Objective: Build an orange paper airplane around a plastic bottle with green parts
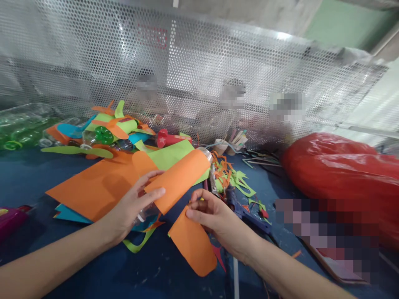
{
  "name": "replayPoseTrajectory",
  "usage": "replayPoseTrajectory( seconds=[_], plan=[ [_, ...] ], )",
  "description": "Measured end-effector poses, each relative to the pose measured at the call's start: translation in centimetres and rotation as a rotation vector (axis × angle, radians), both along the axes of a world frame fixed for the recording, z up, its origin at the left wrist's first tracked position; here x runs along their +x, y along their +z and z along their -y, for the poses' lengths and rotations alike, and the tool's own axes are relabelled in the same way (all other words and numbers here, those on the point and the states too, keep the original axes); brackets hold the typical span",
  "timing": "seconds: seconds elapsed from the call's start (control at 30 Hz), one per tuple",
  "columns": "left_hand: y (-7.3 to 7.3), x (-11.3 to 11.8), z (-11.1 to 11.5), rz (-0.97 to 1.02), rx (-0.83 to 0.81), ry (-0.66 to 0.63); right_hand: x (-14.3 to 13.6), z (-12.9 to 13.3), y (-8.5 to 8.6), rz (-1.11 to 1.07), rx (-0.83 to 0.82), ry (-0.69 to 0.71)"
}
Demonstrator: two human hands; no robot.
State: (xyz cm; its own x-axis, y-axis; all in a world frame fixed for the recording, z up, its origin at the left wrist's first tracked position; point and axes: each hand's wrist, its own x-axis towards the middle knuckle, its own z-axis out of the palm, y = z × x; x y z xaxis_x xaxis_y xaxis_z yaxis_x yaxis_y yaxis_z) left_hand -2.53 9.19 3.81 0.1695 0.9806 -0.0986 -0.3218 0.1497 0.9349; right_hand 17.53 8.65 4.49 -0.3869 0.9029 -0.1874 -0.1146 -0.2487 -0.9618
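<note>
My left hand point(137, 203) is closed round the lower end of a plastic bottle wrapped in orange paper point(183, 176), which is tilted with its clear end up to the right. Just right of it, my right hand point(208, 211) pinches the top corner of a rounded orange paper piece point(195, 245) that hangs down over the blue table. The piece and the bottle are apart. Behind my left hand lie orange sheets point(93, 187) and a lime green sheet point(174, 155), with blue paper point(73, 214) below.
Green bottles point(28, 128) and paper-decorated bottles point(115, 126) stand back left. Paper scraps point(229, 172) and a blue glue gun point(249, 218) lie right of centre. A red bag point(336, 174) fills the right; people sit behind a perforated metal screen point(199, 54).
</note>
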Motion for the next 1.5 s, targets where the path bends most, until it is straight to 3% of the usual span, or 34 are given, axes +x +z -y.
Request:
replayPoseTrajectory(
  seconds=[0.23, 1.13, 1.37, 1.5],
  plan=[
    [0.0, 0.7, 0.6, 0.013, 0.0, 0.01, -0.4, 0.5, 0.4, -0.038, 0.029, -0.141],
    [0.1, 1.2, 1.1, -0.061, 0.002, -0.023, -0.5, 0.4, 0.4, 0.023, 0.118, -0.18],
    [-1.0, 1.4, 1.1, -0.18, 0.205, 0.053, -0.5, 0.2, -0.4, 0.07, 0.191, -0.19],
    [-0.6, 1.9, 1.7, -0.187, 0.196, 0.107, -0.5, 0.1, -0.8, 0.095, 0.179, -0.179]
  ],
)
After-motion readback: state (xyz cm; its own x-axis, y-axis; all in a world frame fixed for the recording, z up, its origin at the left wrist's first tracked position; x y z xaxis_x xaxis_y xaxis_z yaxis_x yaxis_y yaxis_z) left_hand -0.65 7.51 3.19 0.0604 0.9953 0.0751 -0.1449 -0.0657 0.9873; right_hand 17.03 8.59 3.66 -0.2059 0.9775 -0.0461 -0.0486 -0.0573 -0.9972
